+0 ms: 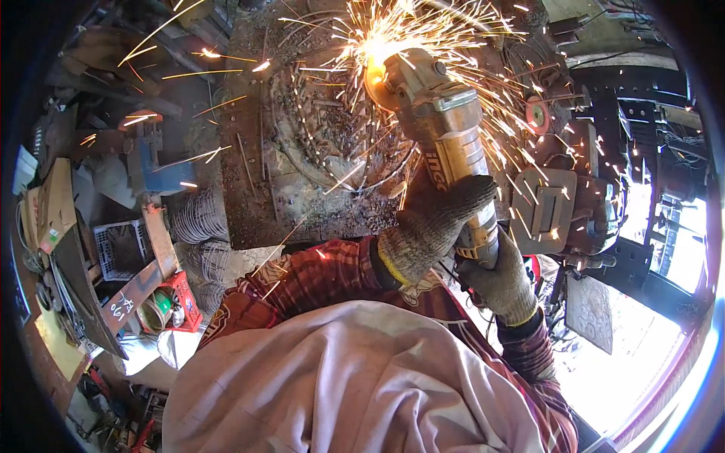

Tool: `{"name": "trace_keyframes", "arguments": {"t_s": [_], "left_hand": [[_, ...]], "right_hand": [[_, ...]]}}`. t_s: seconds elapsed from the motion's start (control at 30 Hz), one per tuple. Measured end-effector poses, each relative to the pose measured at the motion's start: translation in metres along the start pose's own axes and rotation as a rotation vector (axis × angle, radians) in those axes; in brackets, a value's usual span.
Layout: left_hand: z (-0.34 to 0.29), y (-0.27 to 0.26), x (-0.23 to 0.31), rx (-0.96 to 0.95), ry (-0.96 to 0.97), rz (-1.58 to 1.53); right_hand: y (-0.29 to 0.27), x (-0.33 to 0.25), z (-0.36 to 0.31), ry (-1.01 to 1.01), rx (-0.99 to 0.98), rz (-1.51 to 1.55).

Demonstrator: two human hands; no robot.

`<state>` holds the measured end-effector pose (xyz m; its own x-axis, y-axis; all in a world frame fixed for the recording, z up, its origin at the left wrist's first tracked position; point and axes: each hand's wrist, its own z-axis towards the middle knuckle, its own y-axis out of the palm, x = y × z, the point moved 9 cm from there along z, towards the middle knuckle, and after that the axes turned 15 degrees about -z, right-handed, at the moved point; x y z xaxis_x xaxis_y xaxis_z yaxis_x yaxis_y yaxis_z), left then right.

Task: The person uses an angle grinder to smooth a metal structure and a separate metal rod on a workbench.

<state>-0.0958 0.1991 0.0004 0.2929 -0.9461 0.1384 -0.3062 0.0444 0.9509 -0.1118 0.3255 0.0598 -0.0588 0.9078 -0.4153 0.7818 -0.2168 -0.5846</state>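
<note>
With both hands gloved, I hold an angle grinder (pixel 451 124) over a dirty worktable (pixel 298 200). My left hand (pixel 432 230) is wrapped round the middle of its body. Behind it, nearer to me, my right hand (pixel 500 281) closes on the rear end of the grinder. At the far end, the disc (pixel 380 83) glows among a bright burst of sparks (pixel 393 38). The glare hides what the disc touches. Sparks fly out to both sides. A thin curved metal ring (pixel 389 175) lies on the tabletop among metal scraps and grit.
Coils of wire (pixel 199 217) stand left of the table, near a white plastic crate (pixel 122 249) and a red crate (pixel 181 302). To the right are a red round disc (pixel 537 115), a metal plate with a slot (pixel 542 210) and dark steel frames (pixel 642 272). Pale cloth (pixel 355 377) covers the near foreground.
</note>
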Motion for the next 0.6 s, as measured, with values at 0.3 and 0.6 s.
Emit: {"name": "trace_keyframes", "arguments": {"t_s": [0.3, 0.6], "left_hand": [[0.005, -0.008, -0.003, -0.016, 0.061, 0.034], [0.002, -0.004, -0.003, -0.041, 0.022, 0.079]], "right_hand": [[0.000, -0.001, 0.003, -0.122, 0.038, -0.035], [0.006, 0.008, 0.000, -0.174, 0.081, -0.021]]}}
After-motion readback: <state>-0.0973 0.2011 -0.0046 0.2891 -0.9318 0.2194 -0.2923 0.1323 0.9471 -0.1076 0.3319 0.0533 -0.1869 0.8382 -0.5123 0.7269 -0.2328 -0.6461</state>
